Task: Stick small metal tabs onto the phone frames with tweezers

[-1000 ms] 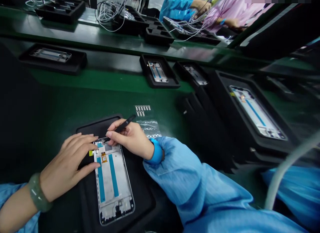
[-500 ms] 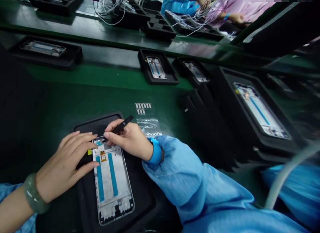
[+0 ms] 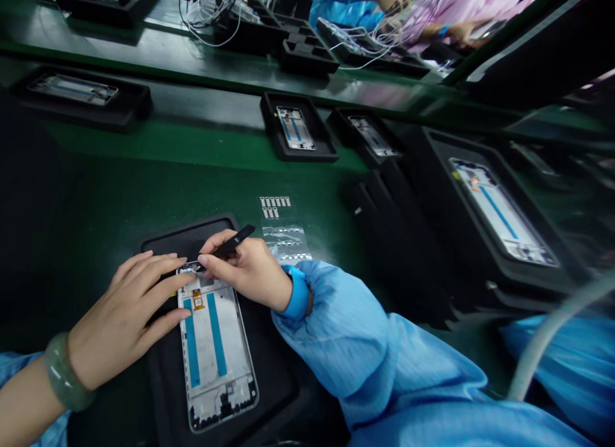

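A silver phone frame [image 3: 218,351] with two blue strips and a small orange flex cable [image 3: 198,300] lies in a black foam tray [image 3: 269,370]. Across its upper left edge rests my left hand [image 3: 139,300], fingers stretched out, the fingertips on the frame. My right hand [image 3: 245,268] pinches black tweezers [image 3: 235,240] over the top end of the frame. Their tips are mostly hidden by my fingers. A clear sheet with small pale stickers [image 3: 275,203] lies just beyond my right hand.
Black trays with phone frames [image 3: 296,128] [image 3: 372,136] [image 3: 74,89] stand along the bench's far side. At right a stack of trays [image 3: 432,229] holds another frame [image 3: 504,210]. A pale curved tube [image 3: 542,332] is near my right sleeve. Behind are cables [image 3: 211,11] and co-workers' arms [image 3: 343,5].
My left index finger has slid a little to the right, over the frame's top part. The trays at the back have shifted slightly left. My right hand has barely moved.
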{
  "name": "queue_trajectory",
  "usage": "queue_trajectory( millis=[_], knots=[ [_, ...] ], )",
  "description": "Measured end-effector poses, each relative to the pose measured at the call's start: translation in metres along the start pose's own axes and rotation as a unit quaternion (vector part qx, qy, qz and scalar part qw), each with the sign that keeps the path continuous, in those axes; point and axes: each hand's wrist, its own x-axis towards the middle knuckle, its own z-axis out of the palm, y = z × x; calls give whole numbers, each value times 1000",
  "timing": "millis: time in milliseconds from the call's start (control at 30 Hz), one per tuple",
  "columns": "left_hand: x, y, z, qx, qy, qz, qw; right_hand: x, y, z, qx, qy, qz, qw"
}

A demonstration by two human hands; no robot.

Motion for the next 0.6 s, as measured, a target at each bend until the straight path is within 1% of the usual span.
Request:
queue_trajectory(
  millis=[133,233,300,367,467,533,600],
  knots=[
    [1,3,-1,24,0,8,1000,3,-2,-1,-29,-11,-19,999],
    [4,11,-2,55,8,8,998,4,-4,-1,-29,-16,-15,999],
    [6,18,-2,78,18,3,997,5,-4,-2,10,-2,-2,1000],
    [7,23,-1,94,26,-5,995,6,-5,-3,90,31,11,995],
    [7,26,2,92,37,-12,995,8,-6,-4,221,77,17,972],
    [6,25,4,82,44,-13,996,9,-5,-3,247,73,13,966],
    [6,23,5,74,49,-13,996,9,-2,-1,214,52,4,975]
  ],
)
